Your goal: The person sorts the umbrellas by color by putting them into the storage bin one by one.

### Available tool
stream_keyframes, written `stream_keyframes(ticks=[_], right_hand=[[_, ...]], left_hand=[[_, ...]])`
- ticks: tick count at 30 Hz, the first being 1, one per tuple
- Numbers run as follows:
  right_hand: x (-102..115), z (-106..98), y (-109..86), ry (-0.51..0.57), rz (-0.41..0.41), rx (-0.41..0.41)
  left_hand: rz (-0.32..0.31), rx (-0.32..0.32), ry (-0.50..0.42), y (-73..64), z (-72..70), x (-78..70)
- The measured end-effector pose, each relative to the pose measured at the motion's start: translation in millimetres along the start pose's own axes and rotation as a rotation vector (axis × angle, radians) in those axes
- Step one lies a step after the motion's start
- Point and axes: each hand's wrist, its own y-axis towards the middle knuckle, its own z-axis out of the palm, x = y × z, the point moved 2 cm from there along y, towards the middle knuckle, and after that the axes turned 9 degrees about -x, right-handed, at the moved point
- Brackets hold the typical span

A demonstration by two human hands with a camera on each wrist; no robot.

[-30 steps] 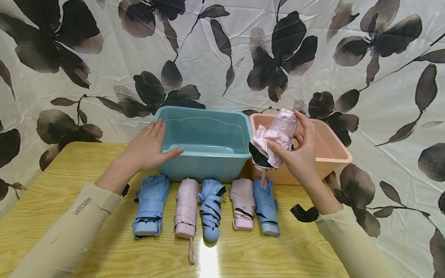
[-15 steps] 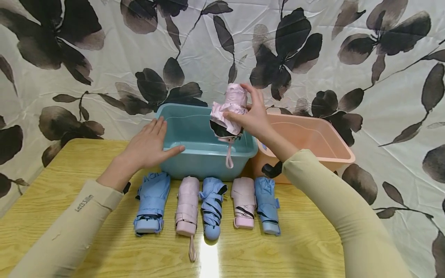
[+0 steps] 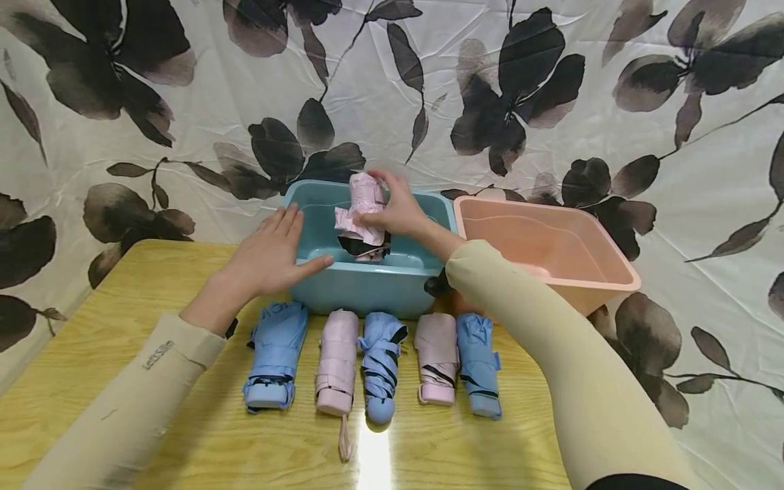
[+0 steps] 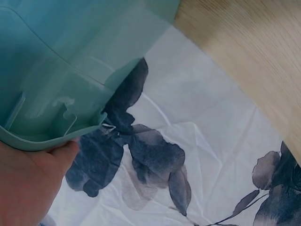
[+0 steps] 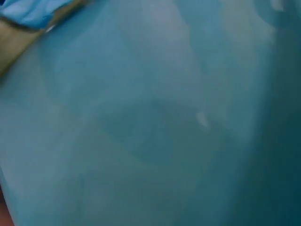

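Tub of blue-green plastic [image 3: 361, 292] stands before you; your left hand [image 3: 265, 262] touches its left rim, fingers straight, while your right hand [image 3: 401, 212] grasps one folded pale-pink fabric umbrella [image 3: 364, 197], upright at the tub's opening.

Left sleeve [image 3: 116, 415], pale yellow: one line of small dark lettering [image 3: 158, 354] near the cuff [image 3: 194, 342], slanting upward left to right in the head view. Reads roughly "Let'sSlim", run together as one word, capital L and S. Print soft; middle letters blurred, apostrophe uncertain.
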Motion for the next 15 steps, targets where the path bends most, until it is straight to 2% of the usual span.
stream_keyframes(ticks=[9,15], right_hand=[[-13,33,-11.3,0.037,0.129,0.198],[-22,44,-13.4,0.099,0.153,0.290]], left_hand=[[0.005,-0.003,0.009,0.2,0.1,1.6],[0.009,0.003,0.010,-0.2,-0.2,2.4]])
